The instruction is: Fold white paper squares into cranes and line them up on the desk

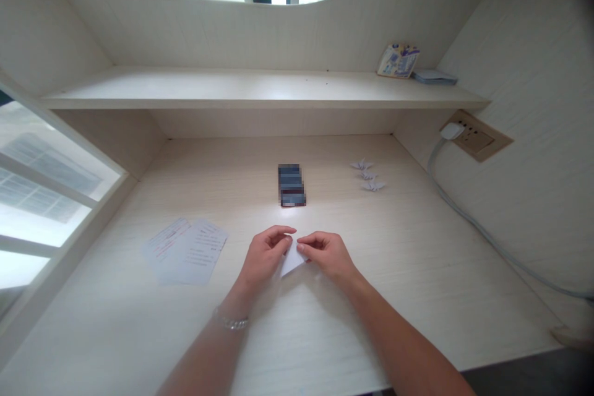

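Observation:
A small folded piece of white paper point(292, 262) is held between my two hands above the desk, one pointed corner toward me. My left hand point(266, 253) pinches its left edge between thumb and fingers, and a bracelet circles that wrist. On the other edge, the thumb and forefinger of my right hand point(328, 252) grip the paper near its top. Beyond my hands lies a phone point(291, 185), its screen blurred out. Several folded paper cranes point(372, 186) stand in a short row farther back on the right.
Written-on paper sheets point(190, 253) lie overlapping at the left. A shelf point(260, 86) spans the back, bearing a colourful packet point(398, 60) and a flat stack point(435, 77) at its right end. From a wall socket point(480, 136) a grey cable point(482, 229) runs down the right side.

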### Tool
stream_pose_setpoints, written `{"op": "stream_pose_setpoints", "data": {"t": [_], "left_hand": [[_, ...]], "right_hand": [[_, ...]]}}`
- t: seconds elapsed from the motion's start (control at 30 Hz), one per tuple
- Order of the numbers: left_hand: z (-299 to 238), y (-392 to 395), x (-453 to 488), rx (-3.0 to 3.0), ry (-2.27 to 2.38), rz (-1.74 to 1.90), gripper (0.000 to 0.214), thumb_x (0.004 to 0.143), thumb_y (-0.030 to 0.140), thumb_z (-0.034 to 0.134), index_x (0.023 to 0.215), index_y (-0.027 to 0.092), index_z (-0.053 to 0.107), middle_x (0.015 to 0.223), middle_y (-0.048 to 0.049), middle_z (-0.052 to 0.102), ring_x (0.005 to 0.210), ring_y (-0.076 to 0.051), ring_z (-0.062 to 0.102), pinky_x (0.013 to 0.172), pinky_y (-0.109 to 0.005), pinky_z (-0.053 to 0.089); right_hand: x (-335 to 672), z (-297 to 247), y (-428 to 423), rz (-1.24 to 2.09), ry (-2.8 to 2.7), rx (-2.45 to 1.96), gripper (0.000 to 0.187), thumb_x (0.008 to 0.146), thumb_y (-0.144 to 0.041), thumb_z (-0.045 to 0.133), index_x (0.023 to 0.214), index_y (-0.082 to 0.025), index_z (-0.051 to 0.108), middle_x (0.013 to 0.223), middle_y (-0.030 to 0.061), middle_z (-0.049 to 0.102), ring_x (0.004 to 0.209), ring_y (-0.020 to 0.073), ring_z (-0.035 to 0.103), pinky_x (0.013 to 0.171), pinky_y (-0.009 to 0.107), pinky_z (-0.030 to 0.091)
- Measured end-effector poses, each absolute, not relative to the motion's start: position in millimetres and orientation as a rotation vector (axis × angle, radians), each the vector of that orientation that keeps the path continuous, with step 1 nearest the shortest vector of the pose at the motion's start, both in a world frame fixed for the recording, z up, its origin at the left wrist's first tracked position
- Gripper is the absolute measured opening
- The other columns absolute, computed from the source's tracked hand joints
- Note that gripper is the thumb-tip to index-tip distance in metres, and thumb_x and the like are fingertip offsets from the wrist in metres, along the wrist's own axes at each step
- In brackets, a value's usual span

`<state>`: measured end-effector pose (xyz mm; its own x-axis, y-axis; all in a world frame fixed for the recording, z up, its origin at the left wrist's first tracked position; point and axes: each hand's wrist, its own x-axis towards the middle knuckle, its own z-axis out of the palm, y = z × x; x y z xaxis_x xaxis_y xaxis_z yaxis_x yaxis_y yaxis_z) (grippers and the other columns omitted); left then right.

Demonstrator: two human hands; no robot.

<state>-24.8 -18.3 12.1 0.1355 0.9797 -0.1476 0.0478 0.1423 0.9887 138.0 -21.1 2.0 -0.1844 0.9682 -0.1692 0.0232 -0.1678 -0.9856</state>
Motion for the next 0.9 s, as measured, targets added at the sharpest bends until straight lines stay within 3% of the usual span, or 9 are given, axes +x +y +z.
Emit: {"op": "stream_pose_setpoints", "data": {"t": [0.2,0.4,0.9], "left_hand": [[8.6,-16.8,-26.3,1.088,1.126,1.021,0.025,0.077,0.027,0.057,0.098,0.016,0.063,0.076,-0.0044,0.064,0.071,-0.015,0.060,0.065,-0.026,0.047],[11.2,-18.2,-24.8,1.128,1.157,1.020,0.026,0.072,0.029,0.063,0.094,0.014,0.064,0.074,-0.0043,0.065,0.066,-0.013,0.058,0.058,-0.023,0.044],[9.7,-20.3,-21.6,1.125,1.116,0.996,0.030,0.071,0.027,0.065,0.098,0.014,0.061,0.072,-0.0029,0.064,0.065,-0.012,0.058,0.058,-0.021,0.043]], "right_hand": [[139.9,6.3,-20.7,1.418,-1.258,-1.277,0.021,0.067,-0.030,0.068,0.080,-0.014,0.071,0.069,0.0053,0.069,0.057,0.0146,0.059,0.055,0.027,0.048],[138.5,2.8,-20.8,1.416,-1.264,-1.259,0.022,0.067,-0.030,0.068,0.081,-0.014,0.071,0.072,0.0065,0.069,0.061,0.0158,0.061,0.055,0.027,0.049],[136.4,3.1,-20.0,1.296,-1.226,-1.283,0.023,0.067,-0.032,0.068,0.080,-0.013,0.070,0.071,0.0072,0.070,0.060,0.0167,0.062,0.055,0.027,0.049]]}}
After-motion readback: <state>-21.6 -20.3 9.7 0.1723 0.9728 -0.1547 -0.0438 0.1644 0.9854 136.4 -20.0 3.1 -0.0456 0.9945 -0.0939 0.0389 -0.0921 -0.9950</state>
